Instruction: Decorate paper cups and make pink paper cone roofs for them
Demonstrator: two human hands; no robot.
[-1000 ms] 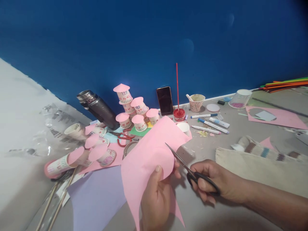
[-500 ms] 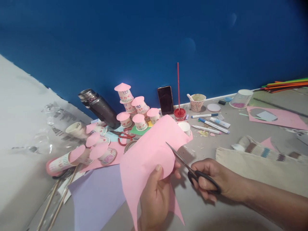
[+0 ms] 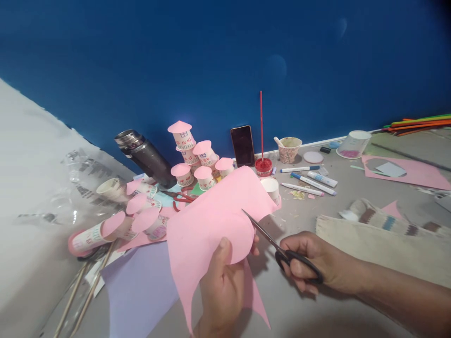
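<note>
At mid-view, the half-closed left hand [image 3: 223,288] pinches the pink paper [image 3: 204,230] from six o'clock, thumb on top. At the paper's four o'clock, the right hand [image 3: 315,256] curls round the scissors [image 3: 278,249], tips meeting the paper; pink-roofed cups [image 3: 183,140] stand beyond at eleven o'clock.

Phone [image 3: 242,146] upright against wall [image 3: 218,61], desk [image 3: 303,217] back edge. Flask [image 3: 150,162] tilted near back left corner. Sticks [image 3: 419,124] near back edge, right.

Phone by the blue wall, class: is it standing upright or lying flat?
Upright: the phone stands on a short edge, its dark face toward the camera, the blue wall behind it.
</note>
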